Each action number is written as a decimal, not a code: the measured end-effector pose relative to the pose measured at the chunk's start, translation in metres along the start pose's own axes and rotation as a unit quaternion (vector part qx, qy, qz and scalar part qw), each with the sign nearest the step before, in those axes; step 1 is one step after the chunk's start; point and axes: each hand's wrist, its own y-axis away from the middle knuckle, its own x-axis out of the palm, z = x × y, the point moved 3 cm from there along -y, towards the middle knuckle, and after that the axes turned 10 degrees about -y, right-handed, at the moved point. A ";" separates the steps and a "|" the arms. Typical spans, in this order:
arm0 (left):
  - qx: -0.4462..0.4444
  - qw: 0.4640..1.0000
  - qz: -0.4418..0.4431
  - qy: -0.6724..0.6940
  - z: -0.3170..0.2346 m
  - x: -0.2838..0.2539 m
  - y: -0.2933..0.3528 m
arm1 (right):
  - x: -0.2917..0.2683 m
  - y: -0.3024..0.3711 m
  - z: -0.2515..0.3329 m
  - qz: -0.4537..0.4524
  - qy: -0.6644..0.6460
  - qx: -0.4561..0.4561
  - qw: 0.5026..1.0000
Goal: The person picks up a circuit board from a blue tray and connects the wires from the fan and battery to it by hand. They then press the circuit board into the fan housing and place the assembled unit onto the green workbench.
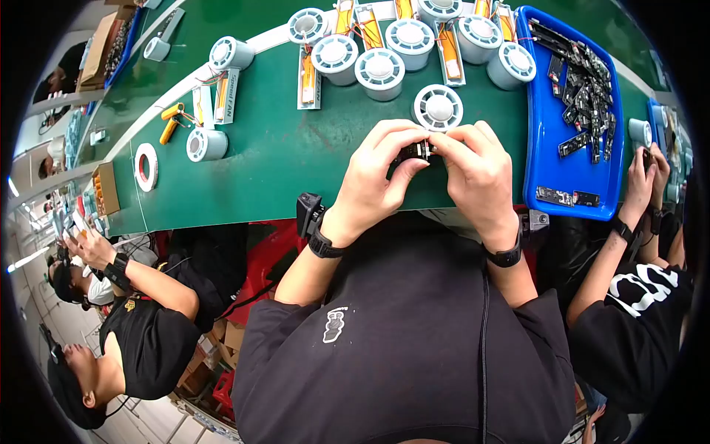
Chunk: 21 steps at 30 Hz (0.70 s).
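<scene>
The left hand (pixel 373 172) is gripping a small black circuit board (pixel 414 152) between thumb and forefinger, over the near part of the green surface (pixel 274 174). The right hand (pixel 481 172) is bending its fingers inward, its fingertips meeting the board's right end (whether they are pinching it too, I cannot tell). Both hands are probably meeting there because so slim a part is needing support from two sides. A blue tray (pixel 546 159) is standing just to the right, seemingly so that the loose boards (pixel 592 103) are lying together within reach. The pale blue fan heads (pixel 379 70) are probably sitting beside the battery handles (pixel 308 76) because thin wires are linking them.

As for numbers, one board is resting in the left hand's grip; two are lying apart at the tray's near end, while the heaped ones are overlapping too much for a count. Eight fan heads are standing in the group beyond the hands, one just past the fingertips, with seven battery handles showing among them. Farther left, two more fan heads, two more handles, two loose orange batteries (pixel 168 132) and one white tape roll (pixel 153 169) are occupying the surface.
</scene>
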 end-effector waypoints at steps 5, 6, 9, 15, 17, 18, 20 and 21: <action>0.013 1.000 0.007 -0.001 0.004 -0.001 -0.002 | 0.001 -0.003 0.006 0.006 0.023 -0.011 1.000; 0.013 1.000 0.008 0.000 0.005 -0.001 -0.002 | 0.000 -0.004 0.007 0.015 0.034 -0.008 0.999; 0.011 1.000 0.008 -0.005 0.005 -0.001 0.000 | -0.002 -0.004 0.010 0.034 0.053 -0.005 0.998; 0.006 1.000 -0.002 -0.018 0.004 0.002 0.001 | -0.003 -0.009 0.012 0.064 0.086 -0.018 0.994; 0.009 0.999 -0.006 -0.031 0.003 0.001 0.002 | -0.004 -0.009 0.013 0.074 0.084 -0.021 0.993; 0.007 0.999 -0.006 -0.032 0.004 0.000 0.003 | -0.005 -0.010 0.012 0.070 0.066 -0.017 0.995; 0.029 0.999 -0.021 -0.041 0.006 0.000 0.001 | -0.006 -0.011 0.009 0.060 0.034 -0.010 0.998; 0.040 0.998 -0.029 -0.046 0.006 0.000 0.002 | -0.006 -0.010 0.008 0.061 0.033 -0.010 0.998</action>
